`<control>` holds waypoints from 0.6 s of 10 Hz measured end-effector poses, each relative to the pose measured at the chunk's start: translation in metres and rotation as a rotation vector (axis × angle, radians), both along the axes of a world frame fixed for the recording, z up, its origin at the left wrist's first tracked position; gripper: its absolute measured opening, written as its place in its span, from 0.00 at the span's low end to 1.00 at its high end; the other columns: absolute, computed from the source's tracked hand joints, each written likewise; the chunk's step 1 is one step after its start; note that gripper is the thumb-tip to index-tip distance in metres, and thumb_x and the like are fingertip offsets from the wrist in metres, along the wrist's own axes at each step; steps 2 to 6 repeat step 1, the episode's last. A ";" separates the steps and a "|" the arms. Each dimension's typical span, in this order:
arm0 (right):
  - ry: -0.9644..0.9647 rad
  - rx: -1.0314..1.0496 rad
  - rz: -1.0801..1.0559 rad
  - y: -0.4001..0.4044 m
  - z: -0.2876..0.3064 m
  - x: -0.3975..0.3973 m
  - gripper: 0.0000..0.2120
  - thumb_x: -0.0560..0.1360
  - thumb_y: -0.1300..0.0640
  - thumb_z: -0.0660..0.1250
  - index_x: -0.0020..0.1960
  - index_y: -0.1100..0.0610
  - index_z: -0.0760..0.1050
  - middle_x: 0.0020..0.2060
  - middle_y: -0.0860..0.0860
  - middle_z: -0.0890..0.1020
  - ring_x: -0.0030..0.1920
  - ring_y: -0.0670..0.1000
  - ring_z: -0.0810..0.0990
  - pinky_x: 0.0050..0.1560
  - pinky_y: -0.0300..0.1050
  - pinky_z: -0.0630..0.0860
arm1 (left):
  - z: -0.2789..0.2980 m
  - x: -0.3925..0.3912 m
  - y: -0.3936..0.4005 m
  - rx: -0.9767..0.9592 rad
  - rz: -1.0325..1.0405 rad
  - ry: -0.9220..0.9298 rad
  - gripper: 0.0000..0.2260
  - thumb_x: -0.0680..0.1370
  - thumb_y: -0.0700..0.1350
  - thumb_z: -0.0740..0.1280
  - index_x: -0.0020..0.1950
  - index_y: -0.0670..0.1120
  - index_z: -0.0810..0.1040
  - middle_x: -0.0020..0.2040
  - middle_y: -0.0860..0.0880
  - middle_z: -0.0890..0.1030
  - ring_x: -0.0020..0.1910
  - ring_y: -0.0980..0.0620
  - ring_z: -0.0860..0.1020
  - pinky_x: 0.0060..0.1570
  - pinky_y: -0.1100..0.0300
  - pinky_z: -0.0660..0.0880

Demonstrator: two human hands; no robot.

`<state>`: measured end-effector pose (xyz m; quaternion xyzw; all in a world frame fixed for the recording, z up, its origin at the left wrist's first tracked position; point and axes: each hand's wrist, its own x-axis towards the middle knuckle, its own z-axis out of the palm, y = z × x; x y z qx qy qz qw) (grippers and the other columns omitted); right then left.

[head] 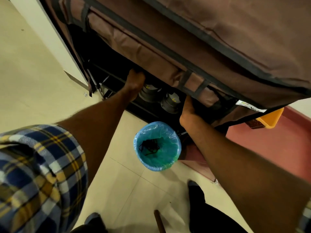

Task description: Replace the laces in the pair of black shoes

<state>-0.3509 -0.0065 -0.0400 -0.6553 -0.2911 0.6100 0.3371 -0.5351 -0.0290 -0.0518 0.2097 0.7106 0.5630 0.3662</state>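
Note:
A pair of black shoes (159,98) stands side by side on a low shelf of a shoe rack, heels toward me, half hidden under the rack's brown fabric cover (151,52). My left hand (134,81) grips the lower edge of that cover at the left. My right hand (188,110) grips the same edge further right, thumb on the outside. A tangle of black laces (149,146) lies at the bottom of a small bin with a blue liner (139,138) on the floor in front of the rack.
The rack stands against a cream wall (42,31) on cream tiles (134,190). A yellow tub (269,118) sits on the reddish floor (269,145) at the right. My dark shoes (195,189) show near the bottom, beside a brown stick (159,221).

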 end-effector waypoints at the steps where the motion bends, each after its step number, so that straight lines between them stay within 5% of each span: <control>1: -0.291 0.012 0.266 -0.027 0.029 0.002 0.22 0.87 0.53 0.53 0.76 0.64 0.69 0.73 0.61 0.74 0.73 0.60 0.73 0.66 0.46 0.72 | 0.008 0.013 -0.023 0.003 0.147 0.041 0.18 0.80 0.52 0.64 0.65 0.44 0.79 0.58 0.49 0.83 0.55 0.52 0.82 0.54 0.57 0.79; 6: -0.291 0.012 0.266 -0.027 0.029 0.002 0.22 0.87 0.53 0.53 0.76 0.64 0.69 0.73 0.61 0.74 0.73 0.60 0.73 0.66 0.46 0.72 | 0.008 0.013 -0.023 0.003 0.147 0.041 0.18 0.80 0.52 0.64 0.65 0.44 0.79 0.58 0.49 0.83 0.55 0.52 0.82 0.54 0.57 0.79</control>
